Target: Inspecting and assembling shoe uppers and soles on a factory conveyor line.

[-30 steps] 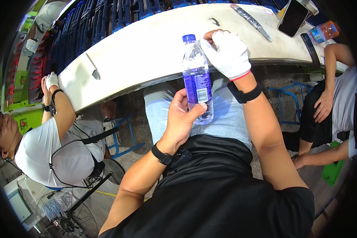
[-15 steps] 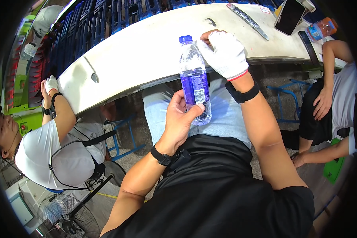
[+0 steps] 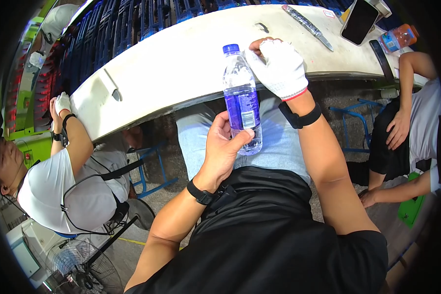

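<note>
My bare left hand (image 3: 224, 147) is wrapped round the lower part of a clear plastic bottle (image 3: 242, 105), thumb in front and fingers behind. The bottle has a blue cap and a purple-blue label, stands nearly upright above my lap, and is partly filled with clear liquid. To its right, my right hand (image 3: 280, 66) rests at the edge of the white table (image 3: 181, 68). It wears a white knit glove with a red cuff edge, and bare fingertips show. Those fingers are curled inward; whatever may be inside them is hidden.
A wrapped knife (image 3: 308, 28), a phone (image 3: 359, 22) on a stand and an orange-capped bottle (image 3: 398, 38) lie at the far right. Another blade (image 3: 111, 87) lies at the left. Co-workers sit on both sides. A fan (image 3: 85, 269) stands at the lower left.
</note>
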The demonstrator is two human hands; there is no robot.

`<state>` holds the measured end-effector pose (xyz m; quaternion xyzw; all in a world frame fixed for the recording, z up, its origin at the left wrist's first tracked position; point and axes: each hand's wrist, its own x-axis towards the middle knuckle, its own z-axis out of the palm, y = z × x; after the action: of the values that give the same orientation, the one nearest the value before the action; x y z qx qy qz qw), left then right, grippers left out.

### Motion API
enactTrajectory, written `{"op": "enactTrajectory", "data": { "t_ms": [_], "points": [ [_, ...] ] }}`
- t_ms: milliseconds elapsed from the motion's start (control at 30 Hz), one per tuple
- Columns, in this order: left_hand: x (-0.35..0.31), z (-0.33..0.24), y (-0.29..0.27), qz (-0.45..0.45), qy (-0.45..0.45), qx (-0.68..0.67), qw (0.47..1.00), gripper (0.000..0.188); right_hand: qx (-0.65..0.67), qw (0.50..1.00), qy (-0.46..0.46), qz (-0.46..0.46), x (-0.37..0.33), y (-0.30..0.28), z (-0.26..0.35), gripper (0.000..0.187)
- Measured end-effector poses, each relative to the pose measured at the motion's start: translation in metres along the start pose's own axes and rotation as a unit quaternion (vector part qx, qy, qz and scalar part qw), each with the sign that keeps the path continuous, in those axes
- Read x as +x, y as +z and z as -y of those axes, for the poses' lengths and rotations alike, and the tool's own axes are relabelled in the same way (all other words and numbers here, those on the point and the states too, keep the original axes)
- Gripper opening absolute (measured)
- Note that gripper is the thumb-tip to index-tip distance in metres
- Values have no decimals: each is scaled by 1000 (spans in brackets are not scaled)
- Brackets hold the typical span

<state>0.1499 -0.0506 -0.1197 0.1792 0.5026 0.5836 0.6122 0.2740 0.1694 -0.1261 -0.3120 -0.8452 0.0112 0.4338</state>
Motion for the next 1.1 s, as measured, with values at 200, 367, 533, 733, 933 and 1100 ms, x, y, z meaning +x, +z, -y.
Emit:
{"op": "enactTrajectory", "data": {
  "t_ms": [200,367,533,733,933,1100],
  "points": [
    [1,-3,1,3,-4,9,1000,53,2,1000,-9,-4,0,-1,1,16],
    [0,-3,0,3,-8,11,1000,54,-4,1000,-14,-2,0,-2,1,16],
    [-2,-2,0,1,-1,7,1000,55,-6,1000,-16,0,-3,-1,1,16],
    [1,-2,-1,6,-5,5,1000,54,1,1000,-1,-6,-3,0,0,17],
    [0,0,0,10,0,-12,1000,51,-3,1000,-3,6,-4,0,-1,17],
    [0,0,-1,12,-2,-24,1000,51,11,1000,-3,-9,-3,1,0,17]
  ]
}}
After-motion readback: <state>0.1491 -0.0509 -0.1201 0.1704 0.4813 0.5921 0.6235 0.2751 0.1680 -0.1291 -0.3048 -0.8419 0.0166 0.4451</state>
